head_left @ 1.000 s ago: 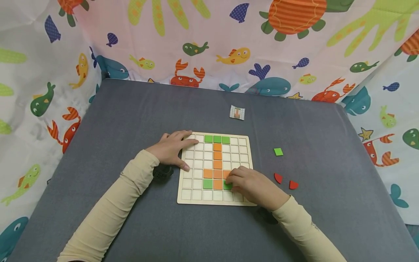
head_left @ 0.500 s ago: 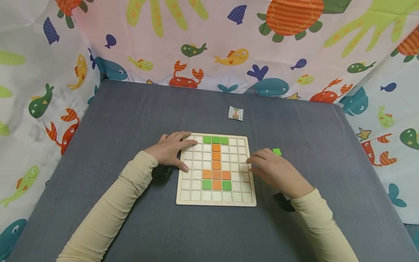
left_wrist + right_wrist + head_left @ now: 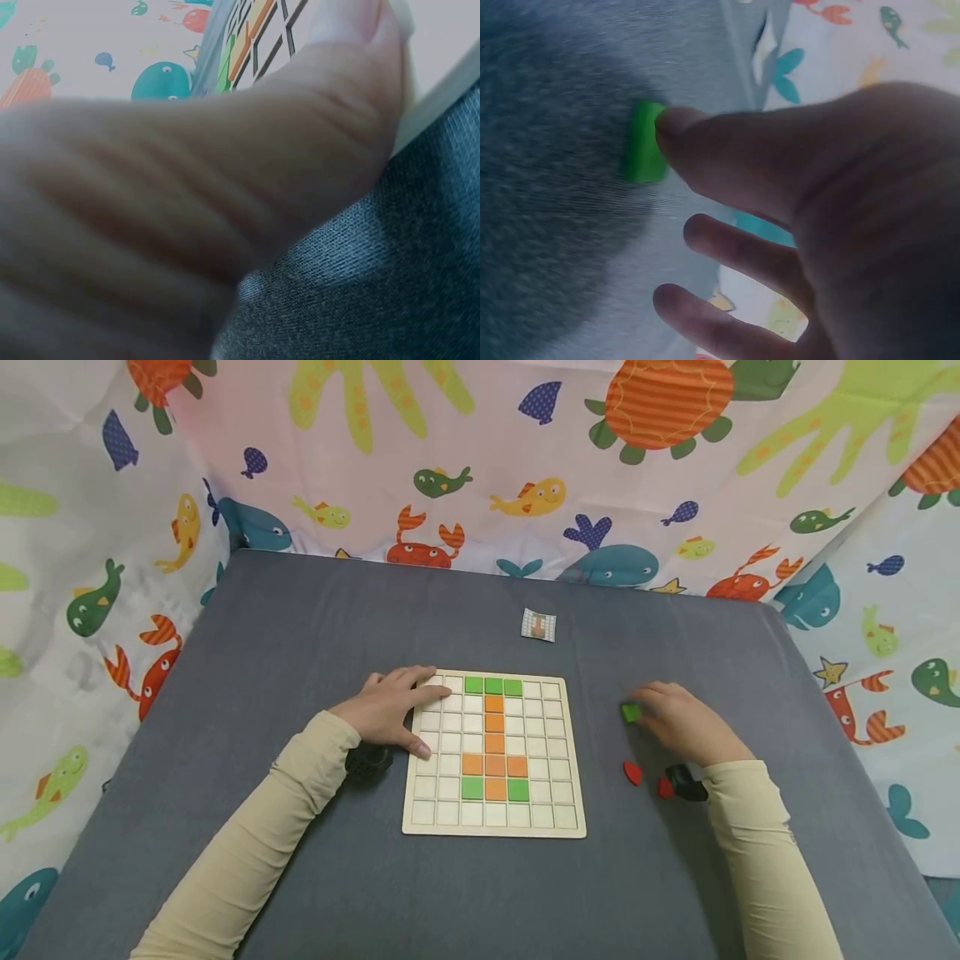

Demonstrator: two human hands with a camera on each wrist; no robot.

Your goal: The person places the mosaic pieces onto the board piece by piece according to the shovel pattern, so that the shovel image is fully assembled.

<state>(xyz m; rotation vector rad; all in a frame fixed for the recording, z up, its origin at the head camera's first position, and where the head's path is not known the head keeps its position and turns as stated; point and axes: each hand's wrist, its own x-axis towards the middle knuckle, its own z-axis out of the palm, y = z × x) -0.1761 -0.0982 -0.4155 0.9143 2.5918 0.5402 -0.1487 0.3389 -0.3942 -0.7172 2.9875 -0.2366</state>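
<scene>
A pale wooden grid board (image 3: 494, 823) bears green and orange square tiles. My left hand (image 3: 390, 703) rests on its left edge, with spread fingers on the upper left squares and the thumb lower down. In the left wrist view the left thumb (image 3: 300, 150) presses on the board's edge (image 3: 442, 97). To the right of the board, my right hand (image 3: 686, 722) pinches a loose green square tile (image 3: 630, 713) close over the table. The right wrist view has the thumb tip at the edge of this tile (image 3: 645, 142); the index finger is hidden behind the thumb.
Two red pieces lie on the grey table: one red piece (image 3: 633, 772) and another red piece (image 3: 665, 787) partly hidden by the black wrist camera (image 3: 686, 783). A small pattern card (image 3: 538, 625) lies behind the board. A sea-animal curtain (image 3: 480, 427) surrounds the table.
My right hand has left the green tile in the board's lower part and moved right and away to the loose green tile. The left hand has stayed on the board.
</scene>
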